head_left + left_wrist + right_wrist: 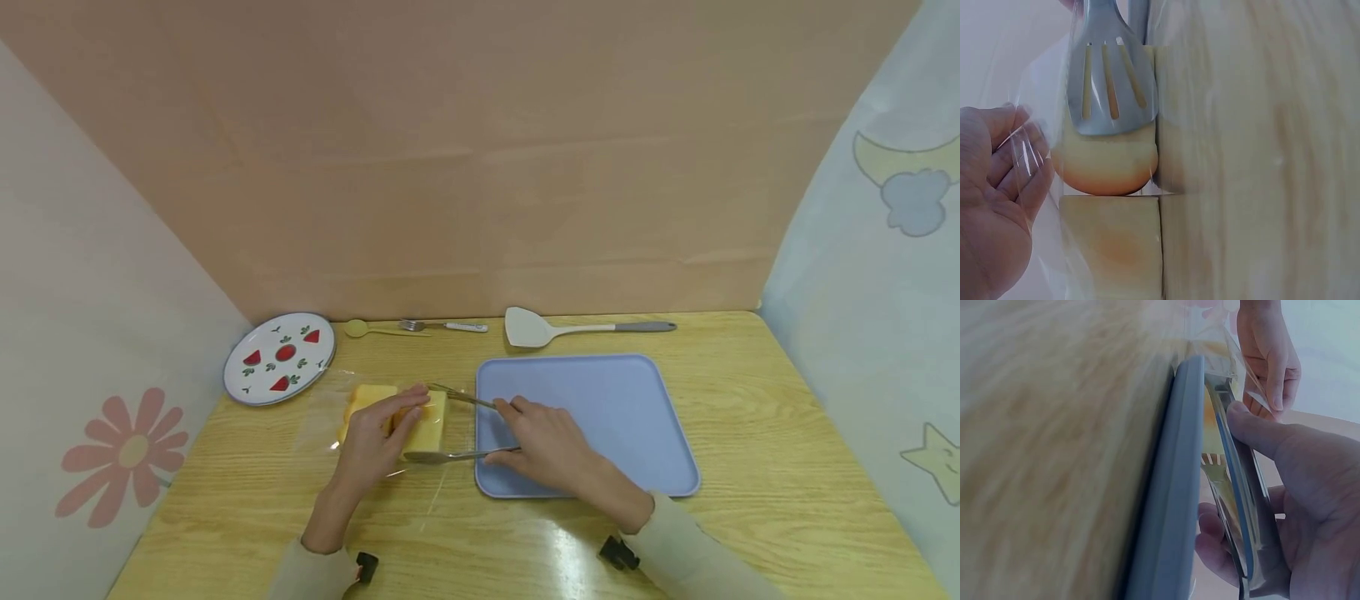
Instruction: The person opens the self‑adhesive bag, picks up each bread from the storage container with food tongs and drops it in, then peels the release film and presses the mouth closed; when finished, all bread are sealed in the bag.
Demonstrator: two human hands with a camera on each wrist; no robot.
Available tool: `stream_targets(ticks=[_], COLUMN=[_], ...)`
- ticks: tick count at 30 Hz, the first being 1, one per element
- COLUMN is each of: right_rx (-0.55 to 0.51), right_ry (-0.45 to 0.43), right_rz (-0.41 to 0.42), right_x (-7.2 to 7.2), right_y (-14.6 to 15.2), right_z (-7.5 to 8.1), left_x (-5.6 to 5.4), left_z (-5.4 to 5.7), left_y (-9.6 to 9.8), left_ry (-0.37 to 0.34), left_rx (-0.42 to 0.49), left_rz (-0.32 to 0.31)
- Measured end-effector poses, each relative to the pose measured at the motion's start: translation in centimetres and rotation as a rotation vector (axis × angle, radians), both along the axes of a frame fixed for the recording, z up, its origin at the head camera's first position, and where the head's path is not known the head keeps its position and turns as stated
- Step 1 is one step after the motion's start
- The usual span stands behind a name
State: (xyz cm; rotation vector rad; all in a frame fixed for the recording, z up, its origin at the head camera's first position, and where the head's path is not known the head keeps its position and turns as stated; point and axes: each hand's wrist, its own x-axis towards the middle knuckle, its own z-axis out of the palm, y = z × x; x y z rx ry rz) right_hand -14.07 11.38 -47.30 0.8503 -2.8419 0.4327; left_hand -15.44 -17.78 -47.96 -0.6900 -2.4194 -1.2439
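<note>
My right hand (551, 446) grips a pair of metal tongs (463, 456) over the tray's left edge. Their spread ends, one slotted and one toothed, lie on opposite sides of a bread slice (429, 425), at the mouth of a clear plastic bag (311, 425). Film of that bag is pinched between thumb and fingers of my left hand (367, 442), which partly covers the bread. Another bread piece (372, 395) lies deeper in the bag; the left wrist view shows it as a second slice (1110, 244) behind the slotted tong end (1112, 81).
A blue tray (585, 408) lies to the right of the bag. A strawberry-patterned plate (262, 342) stands back left. Along the back lie a yellow spoon (357, 328), a fork (465, 327) and a white spatula (528, 327) with a grey handle end.
</note>
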Motion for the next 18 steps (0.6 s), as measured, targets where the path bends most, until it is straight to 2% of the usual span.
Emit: stream_targets(ticks=[6, 18], right_rx=[-0.004, -0.059], right_ry=[-0.033, 0.001], right_rz=[-0.011, 0.035], right_x=[0.0, -0.2], right_y=[0.6, 1.5], right_z=[0.2, -0.2], left_x=[0.0, 0.1], left_z=[-0.1, 0.1], left_y=[-0.1, 0.0], left_ry=[0.0, -0.023], left_rx=[-0.011, -0.035], left_rz=[0.009, 0.008])
